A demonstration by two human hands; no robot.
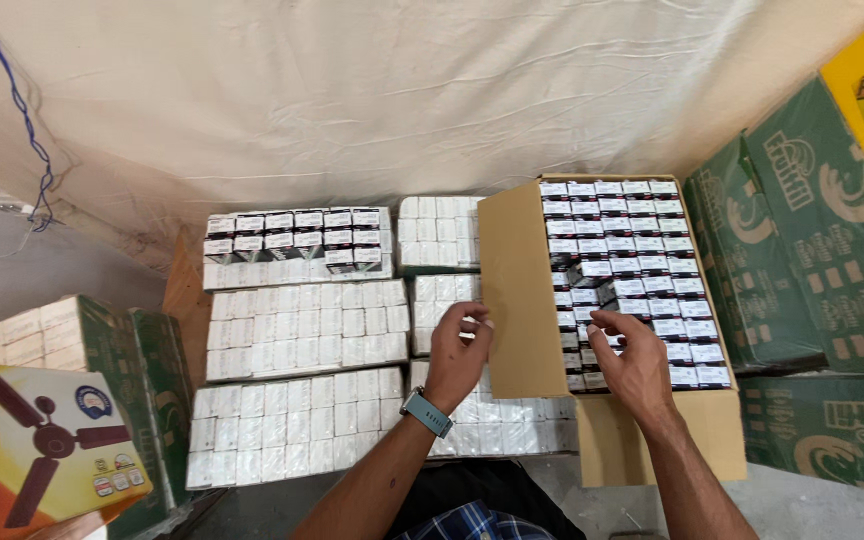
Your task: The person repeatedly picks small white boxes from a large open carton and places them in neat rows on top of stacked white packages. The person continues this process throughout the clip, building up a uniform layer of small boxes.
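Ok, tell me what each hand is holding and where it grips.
The left hand grips the cardboard box's open flap at its edge. The right hand reaches among the small boxes inside; whether it holds one cannot be told.

hidden: right hand (635,362) covers small boxes (624,262) | cut off: fan box (37,450)

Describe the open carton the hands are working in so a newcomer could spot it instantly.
Against the cream cloth backdrop, look right of the white box stacks on the floor. The brown cardboard carton lies open, packed with rows of small black-and-white boxes; the right hand reaches into them. Unlike the green cartons beside it, it is plain brown and open.
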